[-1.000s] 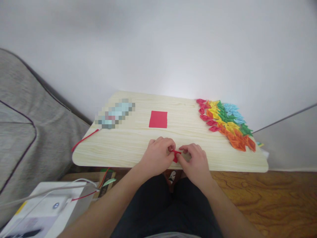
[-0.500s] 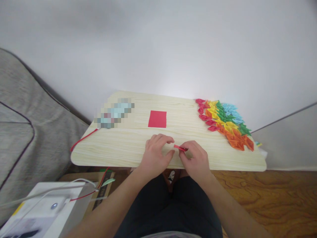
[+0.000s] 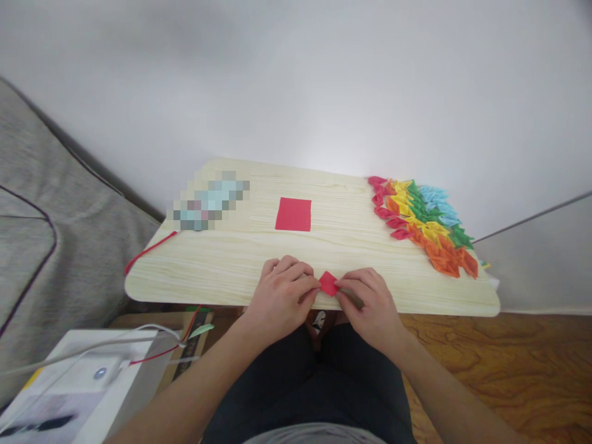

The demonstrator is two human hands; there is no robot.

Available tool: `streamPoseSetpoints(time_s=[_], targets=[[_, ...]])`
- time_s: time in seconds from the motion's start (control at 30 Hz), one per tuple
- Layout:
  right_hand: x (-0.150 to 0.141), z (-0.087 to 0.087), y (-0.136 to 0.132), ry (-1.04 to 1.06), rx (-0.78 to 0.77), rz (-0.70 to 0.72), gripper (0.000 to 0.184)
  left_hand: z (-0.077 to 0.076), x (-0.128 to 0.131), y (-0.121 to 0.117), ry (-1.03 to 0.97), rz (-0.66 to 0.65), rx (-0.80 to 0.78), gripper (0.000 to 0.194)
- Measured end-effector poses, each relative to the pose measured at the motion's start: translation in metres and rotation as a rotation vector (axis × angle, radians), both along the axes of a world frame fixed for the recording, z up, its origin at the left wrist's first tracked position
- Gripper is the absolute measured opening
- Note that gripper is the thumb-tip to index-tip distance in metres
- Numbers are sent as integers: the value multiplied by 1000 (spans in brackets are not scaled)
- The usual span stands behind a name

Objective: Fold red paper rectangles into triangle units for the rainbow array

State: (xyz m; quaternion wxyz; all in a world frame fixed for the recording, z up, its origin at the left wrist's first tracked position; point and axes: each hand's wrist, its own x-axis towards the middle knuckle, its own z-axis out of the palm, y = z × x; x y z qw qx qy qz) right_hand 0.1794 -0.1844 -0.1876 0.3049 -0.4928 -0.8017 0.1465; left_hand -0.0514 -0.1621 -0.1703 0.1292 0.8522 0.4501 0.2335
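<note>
Between my hands, near the table's front edge, is a small folded piece of red paper [image 3: 328, 283], showing as a diamond. My left hand [image 3: 284, 293] pinches its left corner between thumb and fingers. On the opposite corner, the thumb and fingers of my right hand [image 3: 370, 299] are closed. A flat square sheet of red paper [image 3: 293, 214] lies on the table [image 3: 222, 271] beyond my hands. To the right, folded paper pieces [image 3: 425, 222] in red, orange, yellow, green and light blue sit close together in rows.
A pixelated light-blue object [image 3: 213, 202] lies at the table's left, with a red cord [image 3: 150, 253] running from it over the edge. Below left, a white box [image 3: 78, 382] has cables across it. A grey sofa [image 3: 28, 185] borders the left, a white wall [image 3: 296, 80] the back.
My left hand has closed on the folded red paper, which only my right hand held before. The paper has turned from a thin edge-on strip to a face-up diamond. The view has shifted slightly.
</note>
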Motion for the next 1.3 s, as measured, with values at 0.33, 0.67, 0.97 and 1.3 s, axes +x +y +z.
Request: streamPoseSetpoints(time_s=[0.33, 0.67, 0.97, 1.3], targets=[[4, -1, 7, 13, -38, -11, 7, -1, 3, 3, -20, 31, -34, 15], [1, 11, 18, -64, -186, -94, 10, -1, 7, 5, -46, 107, -88, 9], [-2, 27, 35, -182, -288, -66, 12, 2, 8, 4, -58, 133, -135, 7], [-7, 33, 40, -267, -277, -78, 16, -3, 17, 4, -84, 204, -140, 9]])
